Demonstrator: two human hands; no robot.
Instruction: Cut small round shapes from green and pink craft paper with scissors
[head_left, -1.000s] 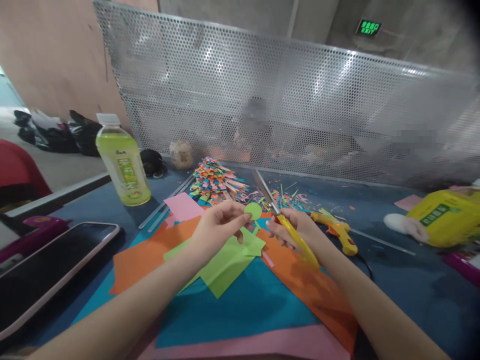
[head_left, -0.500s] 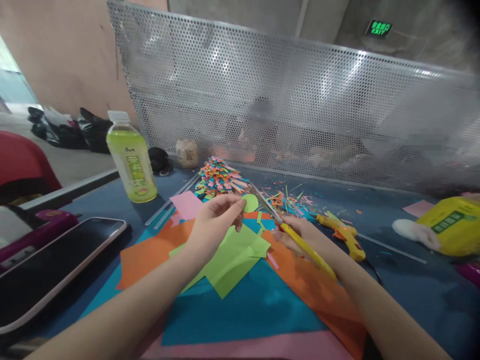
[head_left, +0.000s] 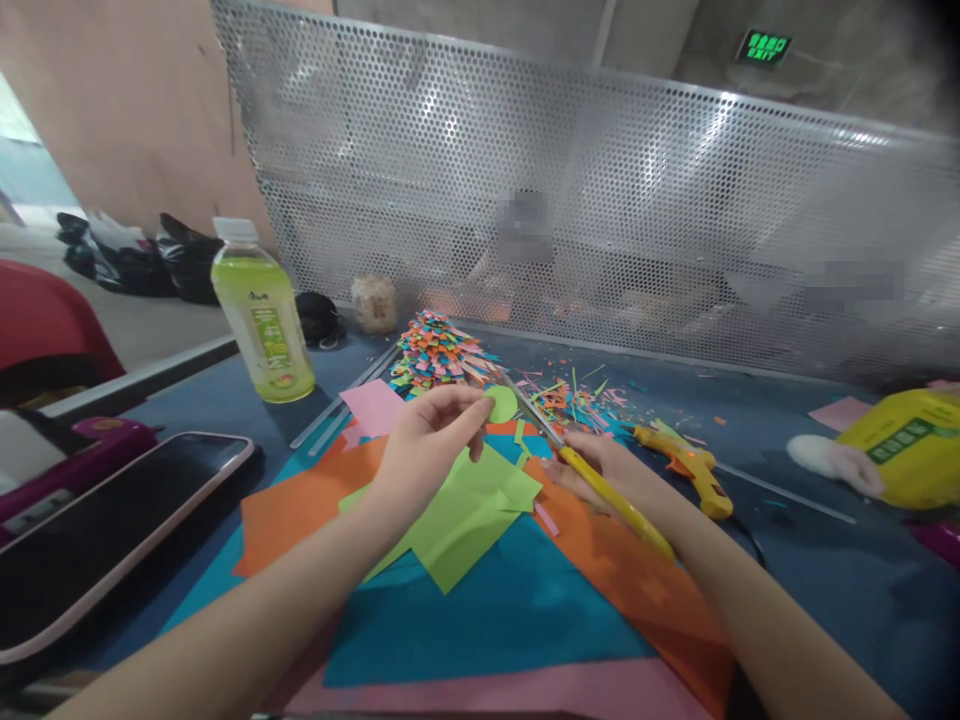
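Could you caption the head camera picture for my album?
Left hand holding a green disc, right hand holding scissors, near a multicoloured paper cone.

green disc (head_left: pixel 501 406): part-hidden (left hand (head_left: pixel 439 430)) | shape (head_left: pixel 525 230) behind mesh (head_left: pixel 375 150): blurred, perhaps someone

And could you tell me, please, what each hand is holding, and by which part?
The left hand pinches a round green paper by its edge, between thumb and fingers. The right hand holds the scissors by the yellow handles.
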